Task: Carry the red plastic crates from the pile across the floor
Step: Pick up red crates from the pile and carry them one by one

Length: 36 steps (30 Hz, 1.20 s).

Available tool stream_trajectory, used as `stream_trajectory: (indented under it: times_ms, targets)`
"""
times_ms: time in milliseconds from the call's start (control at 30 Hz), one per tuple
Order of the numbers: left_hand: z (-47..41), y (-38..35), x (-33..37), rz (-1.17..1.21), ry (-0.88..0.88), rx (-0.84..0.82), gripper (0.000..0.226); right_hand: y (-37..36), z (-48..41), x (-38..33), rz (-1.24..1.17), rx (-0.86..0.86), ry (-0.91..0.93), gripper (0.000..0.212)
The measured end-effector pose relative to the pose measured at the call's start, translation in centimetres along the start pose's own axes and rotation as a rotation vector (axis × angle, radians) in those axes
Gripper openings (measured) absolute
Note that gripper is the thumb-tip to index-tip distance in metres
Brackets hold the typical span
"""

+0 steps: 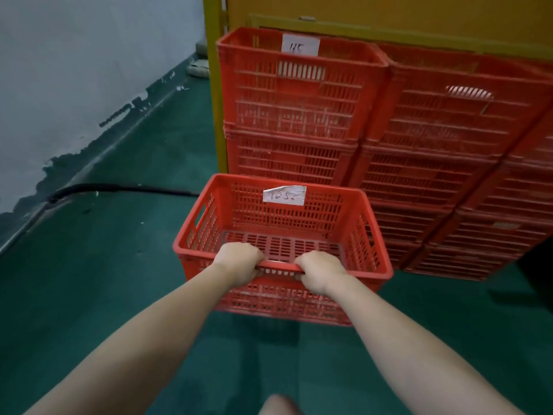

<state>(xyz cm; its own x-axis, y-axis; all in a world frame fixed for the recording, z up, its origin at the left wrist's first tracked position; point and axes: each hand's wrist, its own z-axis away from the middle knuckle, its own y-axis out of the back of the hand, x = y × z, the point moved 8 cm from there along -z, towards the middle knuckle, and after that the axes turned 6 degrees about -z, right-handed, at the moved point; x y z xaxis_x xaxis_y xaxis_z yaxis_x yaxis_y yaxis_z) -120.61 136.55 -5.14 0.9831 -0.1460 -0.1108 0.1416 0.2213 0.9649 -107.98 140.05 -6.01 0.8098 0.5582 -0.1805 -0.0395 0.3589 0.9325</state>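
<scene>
An empty red plastic crate [269, 217] with a white paper label on its far wall is in front of me, over the green floor. My left hand [239, 262] and my right hand [320, 271] both grip its near rim, side by side, fingers curled over the edge. Whether the crate rests on the floor or hangs just above it, I cannot tell. Behind it stands the pile of red crates [434, 163], stacked several high in columns. The top crate of the left column [299, 91] also carries a white label.
A yellow panel and frame [389, 13] rise behind the pile. A grey wall [74, 70] runs along the left, with a black cable [119, 187] lying across the green floor [89, 295] from the wall to the pile. Open floor lies to my left and around my feet.
</scene>
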Motion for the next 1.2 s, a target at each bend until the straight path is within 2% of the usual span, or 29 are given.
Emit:
stream_trajectory:
  times_ms: [200,400,900,1200]
  targets:
    - [-7.6,-10.4,-0.8,-0.013,0.007,0.053,0.019,-8.7,-8.1,3.8,0.032,0.05,0.008,0.015]
    - [-11.8,-16.5,-1.5,-0.091,0.007,0.095,0.025,-14.5,-12.8,5.8,0.04,0.107,0.007,0.019]
    - [-15.3,-16.4,-3.2,-0.067,0.033,0.166,0.022,-13.4,-16.6,7.2,0.089,0.159,0.04,0.015]
    - [-17.5,-17.3,-3.7,-0.071,0.014,0.165,0.023,-13.8,-18.3,8.1,0.098,0.11,0.051,0.01]
